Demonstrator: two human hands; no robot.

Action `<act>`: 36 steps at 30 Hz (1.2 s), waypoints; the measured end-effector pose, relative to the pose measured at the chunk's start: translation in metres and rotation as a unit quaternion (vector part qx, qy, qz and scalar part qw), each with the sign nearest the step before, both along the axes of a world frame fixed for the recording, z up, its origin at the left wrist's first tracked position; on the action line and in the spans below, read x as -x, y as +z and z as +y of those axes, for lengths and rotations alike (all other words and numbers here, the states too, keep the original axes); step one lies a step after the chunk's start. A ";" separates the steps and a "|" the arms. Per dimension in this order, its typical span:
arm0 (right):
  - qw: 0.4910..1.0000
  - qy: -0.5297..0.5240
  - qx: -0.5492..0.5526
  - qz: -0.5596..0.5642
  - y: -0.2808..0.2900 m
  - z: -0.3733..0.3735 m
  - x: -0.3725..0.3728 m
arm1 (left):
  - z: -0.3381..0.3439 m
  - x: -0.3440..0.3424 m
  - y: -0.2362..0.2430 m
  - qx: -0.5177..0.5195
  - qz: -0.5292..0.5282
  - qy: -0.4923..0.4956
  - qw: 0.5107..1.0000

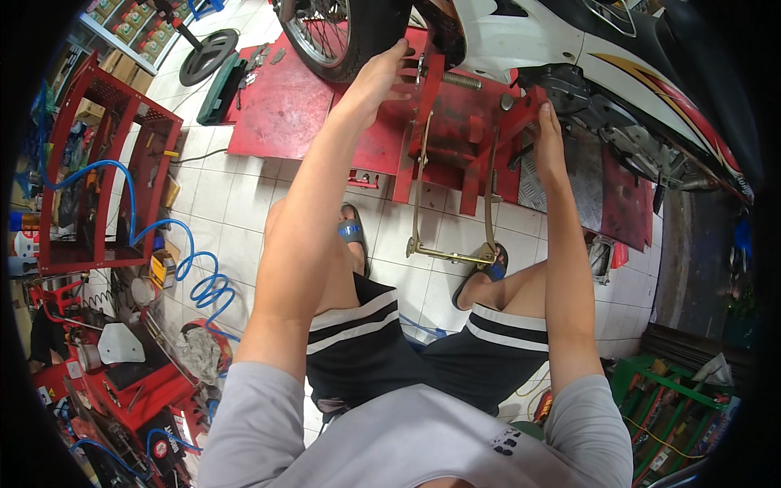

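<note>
A red wheel clamp (474, 130) with a threaded rod (462, 82) stands at the near edge of a red motorcycle lift platform (281, 106). My left hand (378, 81) is at the clamp's left side, its fingers stretched and spread beside the upright; their tips are partly hidden. Against the clamp's right-hand plate (525, 114) lies my right hand (551, 138), with straight fingers flat along its outer side. A brass-coloured U-shaped metal frame (452, 257) extends from the clamp down toward my feet. The front wheel (325, 37) of a motorcycle rests on the platform beyond my left hand.
The white motorcycle body (529, 45) fills the upper right. On the left stand a red tool cart (106, 252) and a coiled blue air hose (195, 268). A red tool bench (134, 390) is at lower left, a green rack (659, 398) at lower right.
</note>
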State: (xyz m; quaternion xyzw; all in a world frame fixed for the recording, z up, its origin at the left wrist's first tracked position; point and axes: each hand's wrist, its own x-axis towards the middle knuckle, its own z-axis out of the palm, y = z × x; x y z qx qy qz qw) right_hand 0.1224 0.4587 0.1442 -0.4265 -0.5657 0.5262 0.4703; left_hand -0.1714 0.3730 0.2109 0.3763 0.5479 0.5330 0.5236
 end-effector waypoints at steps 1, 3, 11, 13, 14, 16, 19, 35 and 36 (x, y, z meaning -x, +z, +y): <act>1.000 -0.002 0.002 -0.003 0.000 0.000 -0.001 | 0.000 -0.002 0.000 -0.003 0.010 0.009 1.000; 1.000 -0.003 0.007 -0.007 0.001 -0.001 0.001 | 0.003 0.007 -0.004 0.060 -0.002 0.020 0.998; 1.000 0.011 0.007 -0.025 -0.002 0.003 -0.006 | -0.003 0.011 0.002 0.048 0.048 0.042 0.997; 0.999 0.017 0.009 -0.030 -0.003 0.005 -0.007 | -0.004 0.008 0.004 0.019 0.039 0.030 0.999; 0.999 0.016 0.008 -0.033 -0.004 0.005 -0.007 | -0.003 0.008 0.004 0.020 0.027 0.016 0.999; 0.999 0.015 0.003 -0.035 -0.006 0.006 -0.008 | -0.001 0.007 0.004 0.019 0.017 0.012 1.000; 0.999 0.021 0.000 -0.029 -0.005 0.006 -0.006 | 0.002 0.005 -0.001 0.006 0.019 0.027 0.999; 0.998 -0.011 -0.028 -0.053 -0.011 0.010 -0.008 | -0.004 0.015 0.014 0.253 0.044 0.003 0.967; 0.998 -0.023 -0.039 -0.053 -0.012 0.010 -0.007 | -0.005 0.017 0.013 0.224 0.055 -0.014 0.973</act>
